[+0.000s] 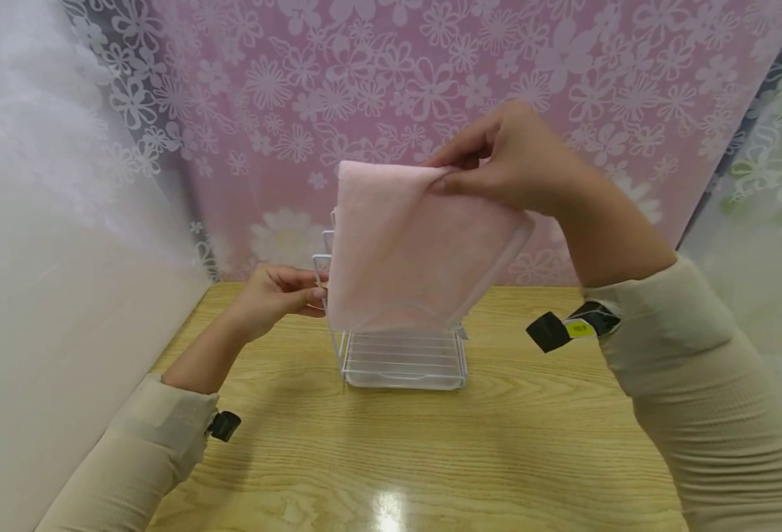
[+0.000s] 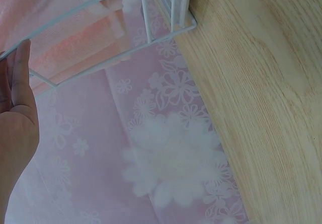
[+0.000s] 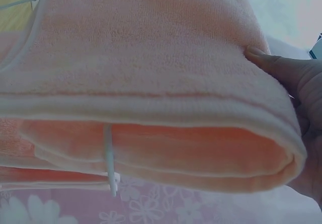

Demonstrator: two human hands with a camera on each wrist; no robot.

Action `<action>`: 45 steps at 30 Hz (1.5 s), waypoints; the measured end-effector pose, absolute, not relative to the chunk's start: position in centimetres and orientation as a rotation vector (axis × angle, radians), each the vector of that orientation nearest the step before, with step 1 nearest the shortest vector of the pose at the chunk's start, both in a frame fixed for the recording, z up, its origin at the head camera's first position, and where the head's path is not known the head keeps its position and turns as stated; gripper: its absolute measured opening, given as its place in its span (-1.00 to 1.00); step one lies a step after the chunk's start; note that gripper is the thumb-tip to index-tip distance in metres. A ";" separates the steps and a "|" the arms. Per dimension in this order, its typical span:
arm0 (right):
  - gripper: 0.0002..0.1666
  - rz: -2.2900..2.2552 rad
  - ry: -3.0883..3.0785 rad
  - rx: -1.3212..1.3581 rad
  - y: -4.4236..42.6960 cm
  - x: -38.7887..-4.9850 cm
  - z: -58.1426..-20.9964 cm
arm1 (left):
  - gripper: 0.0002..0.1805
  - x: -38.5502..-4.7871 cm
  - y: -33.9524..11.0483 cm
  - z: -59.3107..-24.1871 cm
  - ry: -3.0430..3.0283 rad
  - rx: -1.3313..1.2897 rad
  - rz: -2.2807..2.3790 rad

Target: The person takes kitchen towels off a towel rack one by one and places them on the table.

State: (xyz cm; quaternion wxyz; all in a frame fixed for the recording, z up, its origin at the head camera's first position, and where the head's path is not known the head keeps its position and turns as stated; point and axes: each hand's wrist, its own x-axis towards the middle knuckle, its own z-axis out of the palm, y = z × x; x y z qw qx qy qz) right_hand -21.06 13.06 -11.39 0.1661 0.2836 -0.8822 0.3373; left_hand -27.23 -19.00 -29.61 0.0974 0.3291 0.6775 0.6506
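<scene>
While my left hand [image 1: 264, 299] reaches out to the side of a white metal wire rack [image 1: 404, 362], its thumb and fingers are clamped on a thin side wire. The rack stands on a yellow-brown wooden table [image 1: 444, 458]. From the left wrist, soft pink folds [image 2: 83, 40] show behind the wires, but I cannot tell if they are all one cloth. To the right of that hand, a folded, fuzzy pink cloth [image 1: 411, 251] hangs at the rack and hides much of it. I cannot tell if its low end touches the wires. Farthest right, my right hand [image 1: 520, 162] pinches the top of the cloth, thumb on the near side, fingers behind. To me, this looks like the step of lining the cloth up with the rack, one hand to steady and one to guide. I think the next move calls for a steady left hand, a soft pinch and flat folds, so no edge snags.
</scene>
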 end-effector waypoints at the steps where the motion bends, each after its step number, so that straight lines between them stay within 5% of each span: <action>1: -0.82 0.959 -2.510 0.807 13.1 -21.0 -11.3 | -0.72 -27.2 -19.0 -29.6 2.003 0.980 1.927; 45: -0.65 1.880 -1.914 0.458 20.1 -22.0 -12.4 | -0.74 -27.1 -18.9 -29.4 2.085 0.926 1.892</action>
